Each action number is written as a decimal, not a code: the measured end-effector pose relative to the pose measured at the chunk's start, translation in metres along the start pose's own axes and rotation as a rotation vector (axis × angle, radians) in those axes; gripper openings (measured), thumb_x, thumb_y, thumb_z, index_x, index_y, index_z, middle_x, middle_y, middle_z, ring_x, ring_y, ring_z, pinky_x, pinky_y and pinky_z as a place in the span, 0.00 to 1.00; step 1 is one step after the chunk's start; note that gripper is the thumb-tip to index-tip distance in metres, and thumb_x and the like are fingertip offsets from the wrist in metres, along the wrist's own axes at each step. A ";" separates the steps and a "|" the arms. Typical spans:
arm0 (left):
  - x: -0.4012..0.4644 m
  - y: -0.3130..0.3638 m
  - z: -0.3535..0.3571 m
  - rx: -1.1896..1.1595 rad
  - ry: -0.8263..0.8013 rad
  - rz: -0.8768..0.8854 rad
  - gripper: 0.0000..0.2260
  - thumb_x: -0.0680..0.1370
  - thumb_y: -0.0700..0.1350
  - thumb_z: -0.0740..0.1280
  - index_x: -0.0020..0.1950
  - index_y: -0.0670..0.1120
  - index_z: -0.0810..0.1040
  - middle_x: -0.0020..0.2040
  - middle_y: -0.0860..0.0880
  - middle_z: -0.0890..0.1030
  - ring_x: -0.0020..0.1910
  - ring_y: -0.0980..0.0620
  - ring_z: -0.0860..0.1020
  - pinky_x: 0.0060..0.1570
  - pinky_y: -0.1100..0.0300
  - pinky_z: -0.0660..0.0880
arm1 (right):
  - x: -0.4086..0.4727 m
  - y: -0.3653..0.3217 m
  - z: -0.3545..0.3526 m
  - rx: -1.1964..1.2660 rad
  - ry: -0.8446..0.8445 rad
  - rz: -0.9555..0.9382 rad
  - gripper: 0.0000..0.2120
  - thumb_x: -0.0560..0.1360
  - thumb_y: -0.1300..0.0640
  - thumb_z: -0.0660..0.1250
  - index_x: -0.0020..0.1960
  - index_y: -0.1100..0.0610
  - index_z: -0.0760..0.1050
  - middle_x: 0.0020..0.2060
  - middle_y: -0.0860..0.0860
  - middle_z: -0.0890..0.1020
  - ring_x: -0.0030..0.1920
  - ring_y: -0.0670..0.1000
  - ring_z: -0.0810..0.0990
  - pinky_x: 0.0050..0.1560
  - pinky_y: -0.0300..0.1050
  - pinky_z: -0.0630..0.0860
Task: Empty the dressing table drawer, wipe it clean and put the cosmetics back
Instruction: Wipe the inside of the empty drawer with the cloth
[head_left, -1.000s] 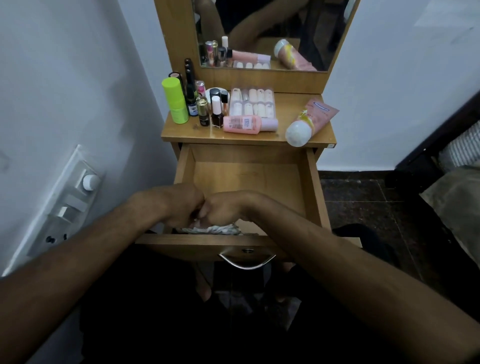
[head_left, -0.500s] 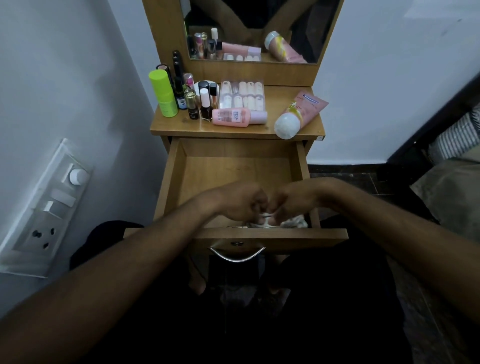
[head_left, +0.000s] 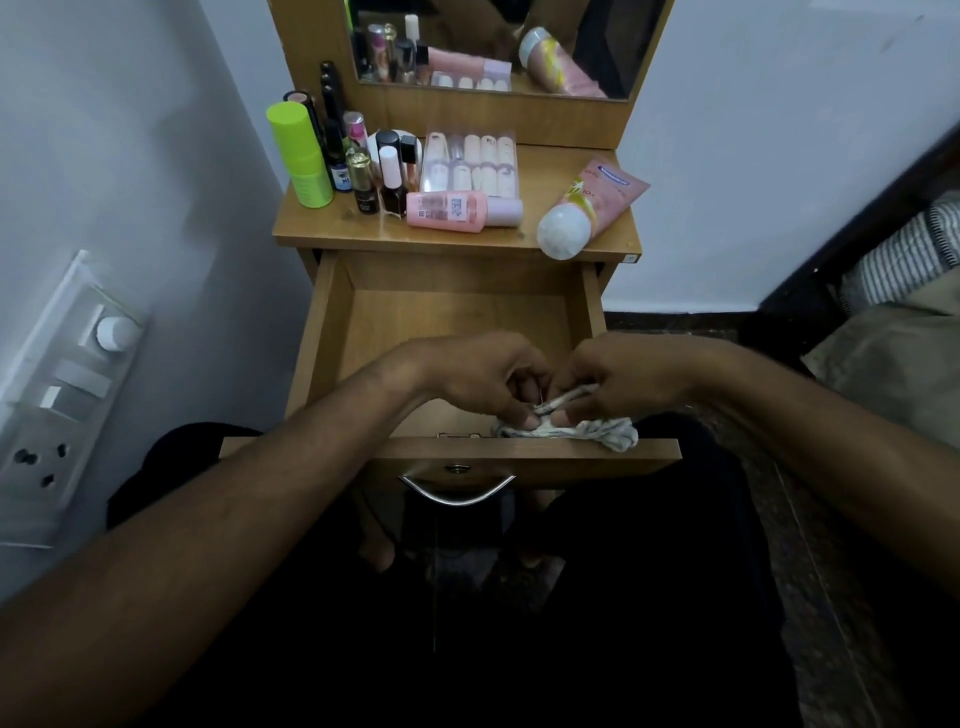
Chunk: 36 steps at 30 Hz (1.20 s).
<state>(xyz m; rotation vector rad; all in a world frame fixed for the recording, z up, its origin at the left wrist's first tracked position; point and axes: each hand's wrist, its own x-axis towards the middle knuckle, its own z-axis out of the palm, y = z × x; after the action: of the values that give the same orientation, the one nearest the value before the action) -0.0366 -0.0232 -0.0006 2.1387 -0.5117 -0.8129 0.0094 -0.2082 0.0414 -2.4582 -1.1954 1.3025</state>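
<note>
Wooden drawer (head_left: 332, 332): crumpled, pale, speckled cloth (head_left: 587, 431).

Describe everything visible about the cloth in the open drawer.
The whitish cloth with faint grey marks looks like soft, thin woven fabric, bunched and twisted rather than spread flat. It lies at the front right of the open wooden drawer, just behind the front panel, its right end rising slightly above that panel's top edge. A twisted strand rises from the heap, pinched between the left hand and the right hand, whose curled fingers meet over it. The hands hide part of the cloth.
</note>
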 end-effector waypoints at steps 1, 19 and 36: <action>0.002 0.002 0.001 0.041 -0.004 -0.004 0.09 0.75 0.40 0.75 0.54 0.44 0.81 0.47 0.48 0.85 0.48 0.51 0.83 0.50 0.52 0.80 | -0.001 0.000 0.002 -0.015 -0.002 0.007 0.08 0.81 0.47 0.65 0.55 0.46 0.82 0.43 0.42 0.83 0.44 0.44 0.81 0.45 0.44 0.76; -0.052 -0.021 -0.044 0.231 -0.241 -0.320 0.05 0.78 0.42 0.71 0.44 0.51 0.81 0.38 0.57 0.82 0.39 0.61 0.80 0.44 0.60 0.77 | 0.059 -0.055 0.042 0.429 0.304 -0.046 0.09 0.81 0.53 0.65 0.44 0.49 0.79 0.40 0.46 0.80 0.39 0.43 0.77 0.38 0.39 0.70; -0.113 -0.050 -0.035 0.259 -0.007 -0.310 0.04 0.74 0.41 0.75 0.43 0.50 0.83 0.39 0.54 0.84 0.38 0.58 0.81 0.40 0.62 0.74 | 0.087 -0.096 0.046 0.191 0.333 -0.250 0.12 0.81 0.50 0.64 0.56 0.55 0.83 0.46 0.53 0.85 0.47 0.51 0.81 0.50 0.50 0.77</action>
<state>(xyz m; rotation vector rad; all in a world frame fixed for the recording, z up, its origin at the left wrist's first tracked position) -0.0887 0.0921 0.0208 2.4953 -0.3039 -0.9668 -0.0539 -0.0938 -0.0028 -2.1946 -1.1820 0.8570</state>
